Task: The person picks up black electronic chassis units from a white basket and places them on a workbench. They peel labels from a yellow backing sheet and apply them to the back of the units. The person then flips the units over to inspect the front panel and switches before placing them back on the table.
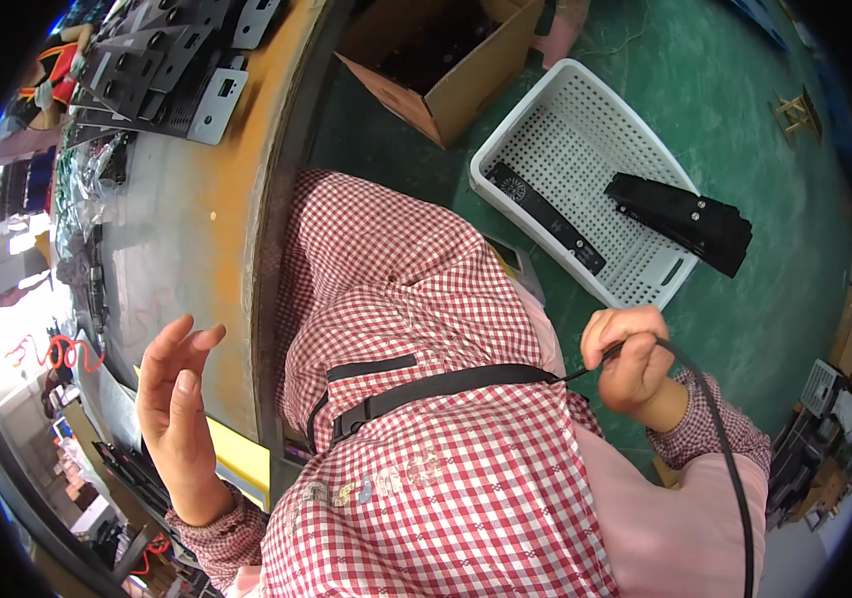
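Note:
My right hand (630,357) is closed round a thin black cable (720,429), just right of my waist. From the fist the cable curves over and runs down past my right forearm to the lower edge; a short thin end points from the fingers toward my waist. A black strap (446,384) with a buckle crosses my red-and-white checked apron (386,269). My left hand (179,414) is raised beside the workbench edge, fingers apart and nothing in them. The metal-topped workbench (182,219) with its worn rim lies to my left.
Flat black and grey metal panels (162,85) are piled on the bench's far end. On the green floor stand an open cardboard box (436,90) and a white perforated basket (595,110) with black panels (680,219), some jutting over its rim. Another person's arm (67,50) shows at far left.

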